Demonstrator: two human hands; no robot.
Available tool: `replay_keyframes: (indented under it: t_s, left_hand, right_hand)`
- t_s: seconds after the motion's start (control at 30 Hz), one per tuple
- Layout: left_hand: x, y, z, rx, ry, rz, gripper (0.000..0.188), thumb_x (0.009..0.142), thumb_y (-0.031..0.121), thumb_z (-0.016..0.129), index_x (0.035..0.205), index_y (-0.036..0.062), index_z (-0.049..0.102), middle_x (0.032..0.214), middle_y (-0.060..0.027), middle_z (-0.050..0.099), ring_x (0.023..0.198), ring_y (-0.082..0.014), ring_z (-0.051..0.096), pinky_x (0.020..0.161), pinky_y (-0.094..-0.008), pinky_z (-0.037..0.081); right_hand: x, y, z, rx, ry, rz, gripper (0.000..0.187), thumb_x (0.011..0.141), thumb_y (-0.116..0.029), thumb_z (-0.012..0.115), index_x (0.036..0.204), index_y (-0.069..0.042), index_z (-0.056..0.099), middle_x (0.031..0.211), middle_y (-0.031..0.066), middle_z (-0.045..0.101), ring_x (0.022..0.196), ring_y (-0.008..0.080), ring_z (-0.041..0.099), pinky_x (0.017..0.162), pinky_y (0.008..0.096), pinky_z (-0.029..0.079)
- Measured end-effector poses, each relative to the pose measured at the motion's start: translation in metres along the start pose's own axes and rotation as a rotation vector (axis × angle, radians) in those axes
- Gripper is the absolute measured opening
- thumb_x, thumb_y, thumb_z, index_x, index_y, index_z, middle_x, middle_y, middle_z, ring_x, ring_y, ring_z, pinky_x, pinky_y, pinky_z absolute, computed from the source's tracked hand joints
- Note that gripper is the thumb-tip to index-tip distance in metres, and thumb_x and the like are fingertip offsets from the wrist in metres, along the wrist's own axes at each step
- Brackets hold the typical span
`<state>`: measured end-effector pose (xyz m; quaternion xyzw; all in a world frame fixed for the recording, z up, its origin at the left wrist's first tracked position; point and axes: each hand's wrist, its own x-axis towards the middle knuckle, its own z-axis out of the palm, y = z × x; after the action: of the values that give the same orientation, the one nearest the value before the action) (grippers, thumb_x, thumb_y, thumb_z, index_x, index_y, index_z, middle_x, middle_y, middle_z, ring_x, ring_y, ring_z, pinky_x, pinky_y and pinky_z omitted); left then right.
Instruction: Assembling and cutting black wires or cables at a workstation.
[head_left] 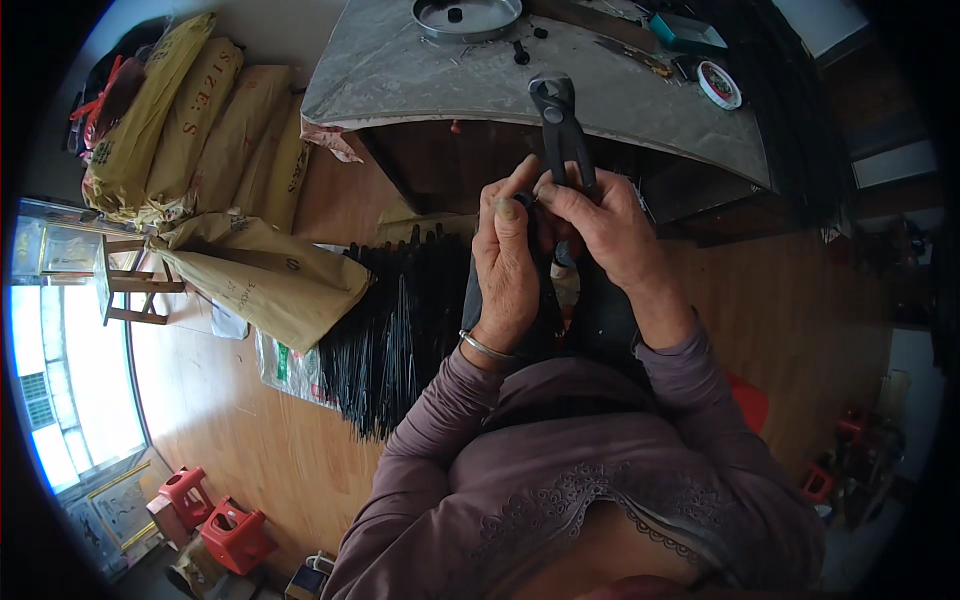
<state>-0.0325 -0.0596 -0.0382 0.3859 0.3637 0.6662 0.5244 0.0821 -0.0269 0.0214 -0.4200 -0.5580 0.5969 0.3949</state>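
In my right hand (618, 228) is a pair of dark metal pincers (564, 132), its rounded jaws pointing away from me over the table's front edge. The fingers of that hand wrap the handles, and its thumb reaches toward my left hand. My left hand (503, 262) is closed, thumb up, around a small black round piece (524, 200) at its fingertips. Both hands meet in front of my lap, nearly touching. What lies below the black piece is mostly hidden by my fingers and dark clothing.
A grey-topped table (420, 90) stands ahead, bearing a round metal dish (468, 18), a teal tray (688, 35) and a roll of tape (719, 85). Thin black rods (385, 330) lie bundled at my left beside brown sacks (265, 275). Red stools (235, 535) stand lower left.
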Motion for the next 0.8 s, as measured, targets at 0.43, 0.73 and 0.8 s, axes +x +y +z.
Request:
replay_keyframes:
  t_s: [0.43, 0.73, 0.8]
  left_hand:
    - [0.0022, 0.0007, 0.0039, 0.018, 0.008, -0.004, 0.050, 0.102, 0.041, 0.033, 0.129, 0.0024, 0.051, 0.081, 0.0046, 0.050, 0.068, -0.0042, 0.039, 0.061, -0.0187, 0.034]
    - [0.0024, -0.0019, 0.0030, -0.033, -0.003, -0.005, 0.040, 0.103, 0.032, 0.035, 0.125, 0.0032, 0.054, 0.099, 0.0013, 0.048, 0.071, -0.0036, 0.041, 0.061, -0.0187, 0.037]
    - [0.0012, 0.0012, 0.0053, -0.020, 0.015, -0.017, 0.040, 0.103, 0.032, 0.036, 0.124, 0.0031, 0.054, 0.098, 0.0008, 0.049, 0.072, -0.0044, 0.043, 0.063, -0.0193, 0.038]
  right_hand:
    - [-0.0005, 0.0039, 0.0000, -0.057, 0.063, -0.009, 0.016, 0.094, -0.019, 0.059, 0.085, -0.005, 0.061, 0.067, -0.0033, 0.057, 0.059, 0.0026, 0.050, 0.052, 0.0196, 0.037]
    - [-0.0021, 0.0048, 0.0003, 0.011, 0.025, -0.008, 0.017, 0.094, -0.019, 0.058, 0.086, -0.004, 0.061, 0.068, -0.0030, 0.056, 0.059, 0.0021, 0.049, 0.052, 0.0195, 0.037]
    - [-0.0038, 0.0070, 0.0035, -0.107, 0.079, -0.100, 0.016, 0.093, -0.019, 0.060, 0.091, -0.003, 0.062, 0.069, -0.0029, 0.057, 0.062, 0.0027, 0.050, 0.054, 0.0195, 0.038]
